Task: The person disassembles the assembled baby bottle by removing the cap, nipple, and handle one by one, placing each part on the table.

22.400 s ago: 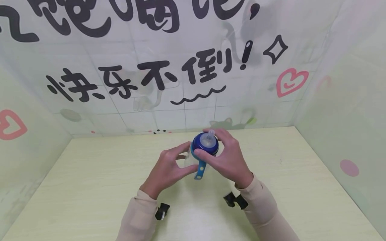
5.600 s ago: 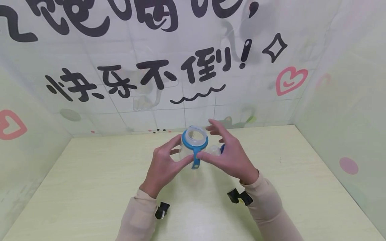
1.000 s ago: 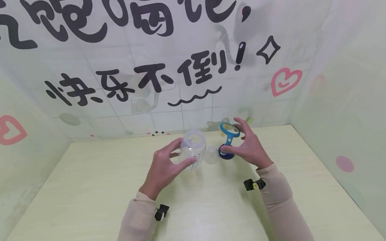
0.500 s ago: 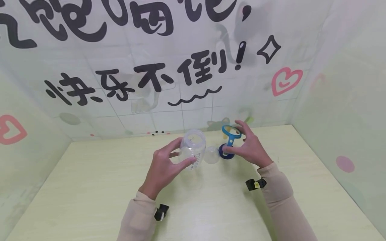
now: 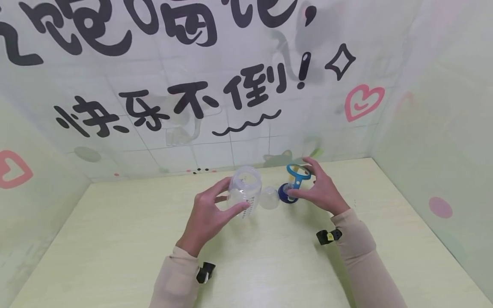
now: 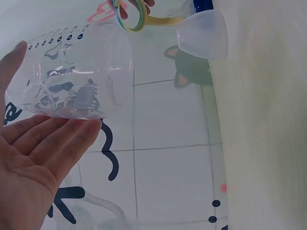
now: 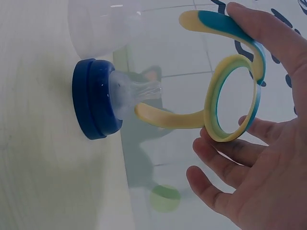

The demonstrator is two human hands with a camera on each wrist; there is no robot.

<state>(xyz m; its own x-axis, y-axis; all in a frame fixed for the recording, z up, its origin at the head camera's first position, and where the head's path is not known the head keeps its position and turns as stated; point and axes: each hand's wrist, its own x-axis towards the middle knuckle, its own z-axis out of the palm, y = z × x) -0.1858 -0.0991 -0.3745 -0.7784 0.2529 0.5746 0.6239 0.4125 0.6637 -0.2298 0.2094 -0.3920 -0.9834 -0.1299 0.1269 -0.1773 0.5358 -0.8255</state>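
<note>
My left hand point(image 5: 209, 214) grips a clear baby bottle point(image 5: 240, 194) between thumb and fingers; its mouth is uncovered, and measuring marks run down its side. My right hand point(image 5: 323, 190) pinches a handle ring point(image 7: 211, 103), blue on one face and yellow on the other, with two curved grips. Right below the ring, a dark blue collar point(image 7: 91, 98) stands on the table with a clear teat point(image 7: 127, 93) pointing up. Between bottle and collar sits a translucent dome cap point(image 5: 269, 199), which neither hand touches.
A pale wooden table point(image 5: 254, 265) lies under both hands. Behind it rises a printed wall sheet point(image 5: 185, 154) close to the table's back edge. Side panels point(image 5: 431, 162) close in on the left and right.
Earlier the bottle had its collar, teat and handle ring on. Those parts are now off. Over the last second my right hand has lowered the ring slightly rightward; my left hand keeps the bottle nearly still.
</note>
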